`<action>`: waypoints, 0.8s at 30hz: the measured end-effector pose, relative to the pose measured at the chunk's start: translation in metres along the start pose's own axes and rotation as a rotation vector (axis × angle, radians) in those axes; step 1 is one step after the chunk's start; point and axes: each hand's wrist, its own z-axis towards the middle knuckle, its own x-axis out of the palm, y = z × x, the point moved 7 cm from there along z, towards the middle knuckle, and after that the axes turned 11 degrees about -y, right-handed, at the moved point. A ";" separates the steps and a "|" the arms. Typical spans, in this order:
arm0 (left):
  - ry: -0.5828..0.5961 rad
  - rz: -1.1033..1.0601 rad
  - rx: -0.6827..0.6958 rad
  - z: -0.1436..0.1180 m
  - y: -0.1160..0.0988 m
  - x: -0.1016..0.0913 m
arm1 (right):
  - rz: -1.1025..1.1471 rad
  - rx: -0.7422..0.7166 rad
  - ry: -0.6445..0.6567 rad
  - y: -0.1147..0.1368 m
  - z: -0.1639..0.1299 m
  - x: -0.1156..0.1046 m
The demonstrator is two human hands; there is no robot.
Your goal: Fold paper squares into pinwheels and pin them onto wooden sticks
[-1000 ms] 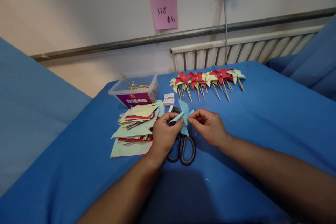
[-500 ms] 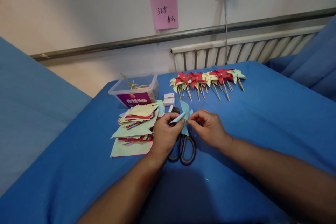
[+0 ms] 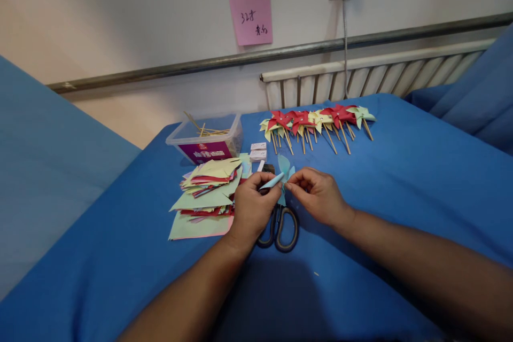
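A light blue paper pinwheel is held up between my hands at the middle of the table. My left hand is closed on its left side, with a folded blade sticking out past the thumb. At the pinwheel's centre, my right hand pinches with thumb and forefinger; whatever small thing is between those fingertips is too small to make out. Beneath the hands lie scissors with dark handles, their blades mostly hidden. Left of my left hand is a stack of cut coloured paper.
A clear plastic box with thin wooden sticks stands at the back left. Small white boxes sit beside it. Several finished pinwheels on sticks lie in a row at the back. A blue cloth covers the table.
The pinwheel has turned slightly between my fingers, and its blades now show more edge-on. My hands have hardly moved.
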 end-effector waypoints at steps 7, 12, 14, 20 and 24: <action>0.003 0.172 0.245 -0.003 -0.009 -0.003 | 0.070 0.088 0.018 -0.006 -0.002 0.004; 0.010 0.182 0.297 -0.004 -0.012 -0.004 | 0.142 0.105 0.011 -0.005 0.004 0.002; 0.014 0.142 0.273 -0.004 -0.012 -0.004 | 0.151 0.046 -0.017 0.000 0.008 -0.002; 0.036 0.098 0.217 -0.003 -0.007 -0.001 | 0.178 0.083 0.049 0.002 0.007 0.001; 0.033 0.104 0.207 -0.003 -0.006 -0.002 | 0.141 0.140 0.010 -0.003 0.003 0.001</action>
